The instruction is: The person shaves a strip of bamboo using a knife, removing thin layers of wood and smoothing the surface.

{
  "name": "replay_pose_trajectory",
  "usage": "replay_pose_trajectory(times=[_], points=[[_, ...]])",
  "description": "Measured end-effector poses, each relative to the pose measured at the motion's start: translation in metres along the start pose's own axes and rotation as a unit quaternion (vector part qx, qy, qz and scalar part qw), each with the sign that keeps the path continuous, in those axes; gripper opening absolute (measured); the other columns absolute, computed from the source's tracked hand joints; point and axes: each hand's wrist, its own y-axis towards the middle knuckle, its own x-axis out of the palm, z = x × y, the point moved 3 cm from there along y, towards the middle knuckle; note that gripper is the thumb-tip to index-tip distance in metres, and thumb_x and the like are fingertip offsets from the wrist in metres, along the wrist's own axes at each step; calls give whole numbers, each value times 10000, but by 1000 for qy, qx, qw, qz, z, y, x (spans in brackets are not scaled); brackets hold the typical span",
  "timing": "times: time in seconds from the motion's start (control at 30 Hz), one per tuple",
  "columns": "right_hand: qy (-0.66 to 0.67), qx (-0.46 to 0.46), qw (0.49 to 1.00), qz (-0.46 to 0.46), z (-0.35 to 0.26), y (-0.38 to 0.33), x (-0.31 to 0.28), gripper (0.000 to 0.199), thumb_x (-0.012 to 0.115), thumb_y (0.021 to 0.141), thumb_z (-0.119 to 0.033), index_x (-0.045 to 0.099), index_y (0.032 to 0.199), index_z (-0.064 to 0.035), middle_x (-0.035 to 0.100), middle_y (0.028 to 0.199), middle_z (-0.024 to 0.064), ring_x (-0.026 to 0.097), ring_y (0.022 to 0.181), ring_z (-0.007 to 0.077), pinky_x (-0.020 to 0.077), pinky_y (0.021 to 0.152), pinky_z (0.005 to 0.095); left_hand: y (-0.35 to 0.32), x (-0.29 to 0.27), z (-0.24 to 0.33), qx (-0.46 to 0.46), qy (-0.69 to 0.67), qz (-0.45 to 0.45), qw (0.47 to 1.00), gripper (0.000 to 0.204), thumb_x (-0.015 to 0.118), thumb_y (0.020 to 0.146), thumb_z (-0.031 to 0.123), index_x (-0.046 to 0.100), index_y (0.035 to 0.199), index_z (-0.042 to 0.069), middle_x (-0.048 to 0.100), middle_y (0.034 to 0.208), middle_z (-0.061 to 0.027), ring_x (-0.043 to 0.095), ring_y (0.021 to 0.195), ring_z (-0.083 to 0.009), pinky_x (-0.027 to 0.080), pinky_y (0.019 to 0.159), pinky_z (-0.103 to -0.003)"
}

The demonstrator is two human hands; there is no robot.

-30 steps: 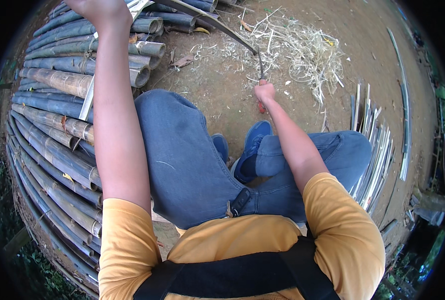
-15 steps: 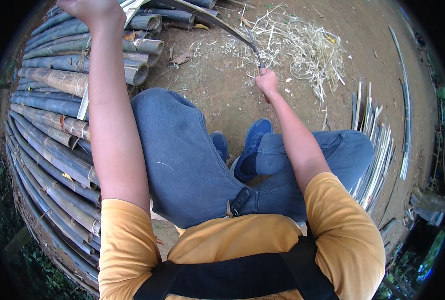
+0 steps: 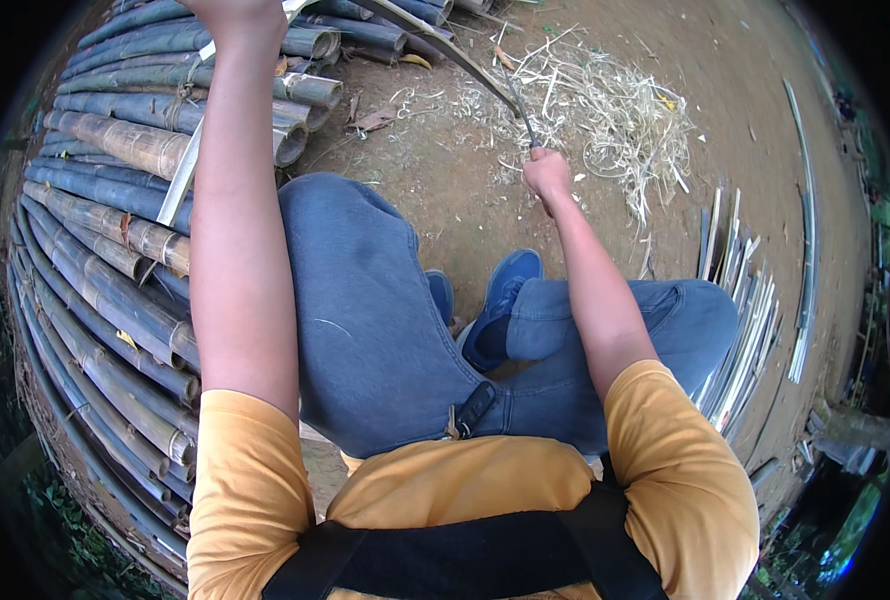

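Observation:
At the top edge my left hand (image 3: 237, 10) is partly cut off, its fingers mostly out of sight. It looks closed round a bamboo strip, whose pale length (image 3: 178, 185) comes out behind my forearm. A darker curved stretch of strip (image 3: 450, 50) arcs from the top edge down toward my right hand. Closed round a knife's handle, my right hand (image 3: 548, 178) is held out beyond my shoes. The thin dark knife blade (image 3: 529, 122) points away from me and meets the strip's lower end.
Cut bamboo poles (image 3: 115, 275) are stacked along my left side. Pale shavings (image 3: 635, 125) lie heaped on the dirt ground ahead. A bundle of split strips (image 3: 740, 345) stands by my right knee, with long thin strips (image 3: 805, 230) farther right.
The view has shifted slightly. My left hand sits higher, and more of the pale strip shows behind the forearm. My right hand appears a little lower and farther right, still gripping the knife.

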Motion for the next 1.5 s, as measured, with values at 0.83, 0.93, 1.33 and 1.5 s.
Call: replay_pose_trajectory(times=[0.83,0.93,1.33,1.5], points=[[48,18,998,29,56,30,23,340,569,918,-298,704,1079,-31,702,1041,254,671,1021,408,503,872,486,4,3,-9,18,7,1,1000,259,521,1047,367,407,1008,138,453,717,3,496,546,-123,461,507,-285],[56,12,998,13,47,20,30,286,586,898,-277,699,1024,-47,700,1008,259,671,993,419,511,869,483,-1,-2,-6,59,30,0,998,262,552,1035,351,417,1020,126,467,705,1,514,544,-124,478,504,-285],[76,-28,996,38,34,19,40,218,568,877,-226,680,951,-54,693,945,257,669,939,433,509,849,497,6,-3,-8,73,93,30,993,303,646,989,273,456,1092,60,655,790,-105,635,567,-166,545,502,-298],[61,-39,996,55,22,8,41,250,557,902,-250,686,993,-56,697,971,248,670,956,421,509,852,493,2,-1,-4,65,93,29,993,305,643,991,263,454,1113,57,666,806,-115,636,573,-175,543,509,-303]])
